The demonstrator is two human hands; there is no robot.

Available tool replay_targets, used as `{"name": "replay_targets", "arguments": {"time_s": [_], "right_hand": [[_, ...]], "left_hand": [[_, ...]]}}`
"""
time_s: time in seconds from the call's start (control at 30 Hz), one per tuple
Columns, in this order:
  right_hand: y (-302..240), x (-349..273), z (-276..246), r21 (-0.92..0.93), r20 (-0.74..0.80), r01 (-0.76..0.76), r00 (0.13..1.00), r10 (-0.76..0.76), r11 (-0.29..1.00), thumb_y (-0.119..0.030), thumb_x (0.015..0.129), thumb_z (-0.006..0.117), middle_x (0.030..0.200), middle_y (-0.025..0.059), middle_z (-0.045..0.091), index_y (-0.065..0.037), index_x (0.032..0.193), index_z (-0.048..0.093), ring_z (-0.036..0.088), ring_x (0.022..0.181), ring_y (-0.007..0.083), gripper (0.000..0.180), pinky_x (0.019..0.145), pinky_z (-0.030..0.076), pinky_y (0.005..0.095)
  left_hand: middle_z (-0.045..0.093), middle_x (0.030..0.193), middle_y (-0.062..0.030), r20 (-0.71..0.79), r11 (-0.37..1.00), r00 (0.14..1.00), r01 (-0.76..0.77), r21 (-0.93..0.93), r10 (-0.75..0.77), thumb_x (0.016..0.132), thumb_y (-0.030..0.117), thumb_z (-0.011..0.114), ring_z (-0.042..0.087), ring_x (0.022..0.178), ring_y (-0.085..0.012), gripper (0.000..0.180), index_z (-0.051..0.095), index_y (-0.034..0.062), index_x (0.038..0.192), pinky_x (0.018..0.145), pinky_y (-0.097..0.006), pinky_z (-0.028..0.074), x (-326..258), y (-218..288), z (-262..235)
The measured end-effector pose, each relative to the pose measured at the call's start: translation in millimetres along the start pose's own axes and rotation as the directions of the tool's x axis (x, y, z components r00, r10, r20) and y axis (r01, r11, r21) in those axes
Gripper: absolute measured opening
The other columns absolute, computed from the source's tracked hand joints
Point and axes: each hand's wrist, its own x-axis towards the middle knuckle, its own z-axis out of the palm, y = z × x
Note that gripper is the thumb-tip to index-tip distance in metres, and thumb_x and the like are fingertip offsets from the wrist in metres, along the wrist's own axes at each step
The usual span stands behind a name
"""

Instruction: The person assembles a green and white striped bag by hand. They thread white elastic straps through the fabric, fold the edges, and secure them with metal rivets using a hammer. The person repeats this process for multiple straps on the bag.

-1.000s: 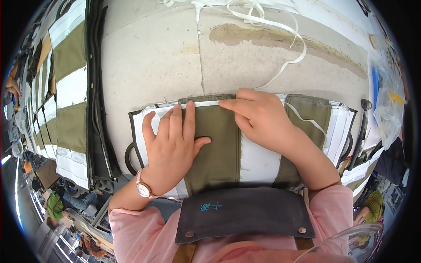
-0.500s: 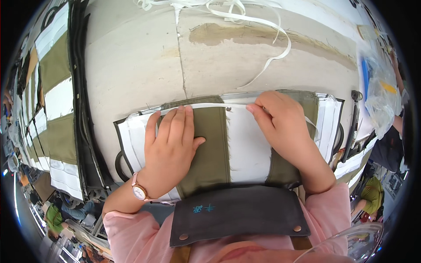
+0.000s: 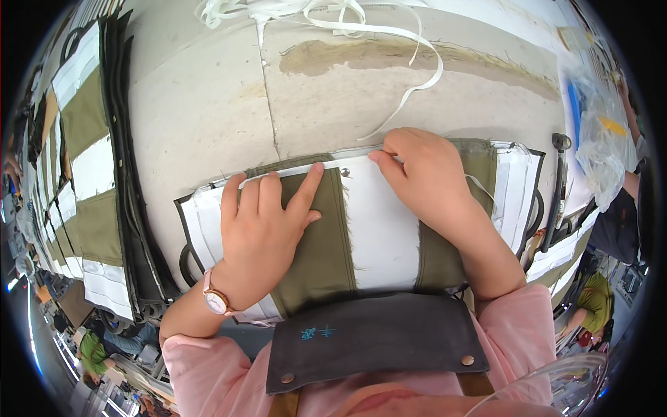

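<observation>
Left hand [image 3: 258, 226]: palm down, fingers spread, grasping nothing — fingertips on the tape [image 3: 347, 161].
Right hand [image 3: 427, 174]: curled, thumb and forefinger pinching the tape.
Tape: straight between both hands' fingertips.
Panel [image 3: 382, 233]: beneath both hands — far edge just beyond left fingertips.

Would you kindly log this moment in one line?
left hand: touching white tape | right hand: pinching white tape | placement: along far edge of striped panel
</observation>
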Motion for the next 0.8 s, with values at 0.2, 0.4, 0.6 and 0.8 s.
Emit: {"name": "replay_targets", "arguments": {"time_s": [0.2, 0.4, 0.6, 0.8], "right_hand": [[1.8, 1.3, 2.4, -0.006, 0.015, -0.002, 1.0, 0.002, 1.0, -0.018, 0.09, 0.066, 0.079, 0.0132, 0.063, -0.003, 0.083, 0.061, 0.063, 0.079, 0.0348, 0.017, 0.072, 0.049, 0.0466], [-0.3, -11.1, -6.6, -0.121, -0.102, -0.03, 0.995, 0.017, 0.992, -0.019, 0.088, 0.069, 0.076, 0.014, 0.062, -0.002, 0.08, 0.06, 0.062, 0.074, 0.0351, 0.021, 0.068, 0.048, 0.0446], [41.3, -26.8, -38.1, 0.274, -0.048, -0.27, 0.955, 0.294, 0.923, -0.021, 0.089, 0.07, 0.077, 0.0167, 0.061, 0.001, 0.079, 0.063, 0.06, 0.071, 0.0358, 0.025, 0.065, 0.046, 0.0442], [47.9, -22.8, -34.1, 0.14, -0.078, -0.219, 0.97, 0.231, 0.966, -0.019, 0.088, 0.07, 0.079, 0.0175, 0.062, 0.002, 0.079, 0.063, 0.059, 0.073, 0.0363, 0.024, 0.068, 0.046, 0.0443]], "left_hand": [[0.058, 0.104, -0.009, -0.103, 0.991, 0.994, -0.059, -0.117, 0.047, 0.077, 0.037, 0.076, 0.057, 0.093, -0.0263, 0.066, 0.061, 0.0174, 0.138, 0.094, -0.045, 0.046, 12.6, 8.2, -6.9], [0.061, 0.108, -0.0109, -0.058, 0.984, 0.996, -0.081, -0.16, 0.073, 0.076, 0.029, 0.078, 0.06, 0.093, -0.0275, 0.065, 0.061, 0.0092, 0.135, 0.086, -0.036, 0.049, 23.1, 17.8, 0.5], [0.06, 0.115, -0.0167, -0.171, 0.979, 0.977, -0.151, -0.134, 0.127, 0.081, 0.023, 0.074, 0.058, 0.104, -0.0289, 0.059, 0.06, 0.0019, 0.134, 0.095, -0.042, 0.048, 26.6, 29.9, 7.5], [0.061, 0.119, -0.0176, -0.142, 0.979, 0.979, -0.163, -0.12, 0.145, 0.085, 0.02, 0.071, 0.059, 0.102, -0.0321, 0.058, 0.056, 0.0003, 0.138, 0.1, -0.044, 0.048, 29.2, 34.2, 10.6]]}}
